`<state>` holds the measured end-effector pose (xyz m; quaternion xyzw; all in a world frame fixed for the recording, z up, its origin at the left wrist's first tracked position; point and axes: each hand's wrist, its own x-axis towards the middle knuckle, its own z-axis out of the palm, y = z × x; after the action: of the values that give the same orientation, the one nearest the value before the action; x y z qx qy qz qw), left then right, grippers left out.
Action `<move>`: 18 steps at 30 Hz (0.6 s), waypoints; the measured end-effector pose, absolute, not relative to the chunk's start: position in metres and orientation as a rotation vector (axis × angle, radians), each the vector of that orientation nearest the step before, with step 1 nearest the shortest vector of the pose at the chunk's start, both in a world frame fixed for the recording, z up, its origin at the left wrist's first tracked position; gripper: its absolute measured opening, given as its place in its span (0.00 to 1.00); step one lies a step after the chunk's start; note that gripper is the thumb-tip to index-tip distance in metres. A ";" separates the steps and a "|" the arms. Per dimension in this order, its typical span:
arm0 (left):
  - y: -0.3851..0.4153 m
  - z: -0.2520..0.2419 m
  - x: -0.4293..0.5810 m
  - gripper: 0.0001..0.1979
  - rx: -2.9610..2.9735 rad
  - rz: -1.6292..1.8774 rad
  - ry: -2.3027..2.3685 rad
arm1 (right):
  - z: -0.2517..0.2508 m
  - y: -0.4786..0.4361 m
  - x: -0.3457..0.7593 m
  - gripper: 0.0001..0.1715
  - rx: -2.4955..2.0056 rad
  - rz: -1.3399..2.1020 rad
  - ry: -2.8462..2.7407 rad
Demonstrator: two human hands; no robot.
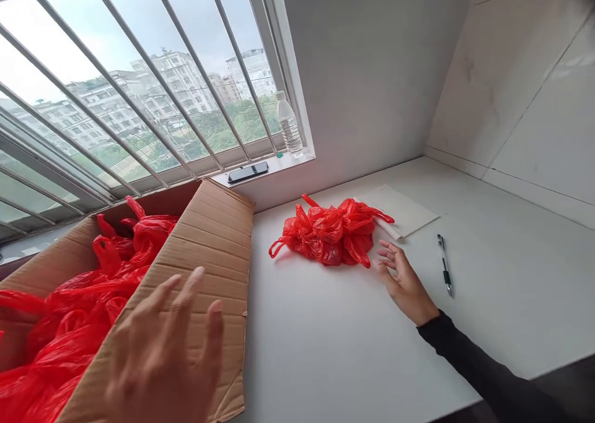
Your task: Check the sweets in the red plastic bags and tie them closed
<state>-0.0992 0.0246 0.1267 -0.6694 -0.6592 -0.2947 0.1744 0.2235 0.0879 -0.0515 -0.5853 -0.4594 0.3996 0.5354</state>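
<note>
On white tabletop, red bags lay bunched — a loose handle could've snagged & dragged the lot. R hand hung just beside, fingers half-open, empty; L hand, blurred, was nr carton — fingers spread, nothing visibly held.

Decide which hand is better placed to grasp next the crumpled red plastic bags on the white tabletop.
Probably the right. The right hand is close beside those bags, while the left hand is farther off, by the brown cardboard box.
</note>
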 end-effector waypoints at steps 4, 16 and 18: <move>0.058 0.049 -0.022 0.31 -2.250 -0.686 -1.678 | -0.056 0.144 0.219 0.43 -1.390 0.865 -1.072; 0.202 -0.059 0.008 0.37 -2.230 -0.760 -1.948 | -0.088 0.246 0.156 0.24 -1.417 0.651 -1.171; 0.223 -0.062 0.001 0.33 -2.185 -0.808 -1.988 | -0.089 0.264 0.147 0.20 -1.428 0.626 -1.144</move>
<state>0.0010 0.2231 -0.0615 -0.7128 -0.6487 -0.2636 0.0397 0.1474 0.2638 -0.0888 -0.6077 -0.4871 0.2663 0.5679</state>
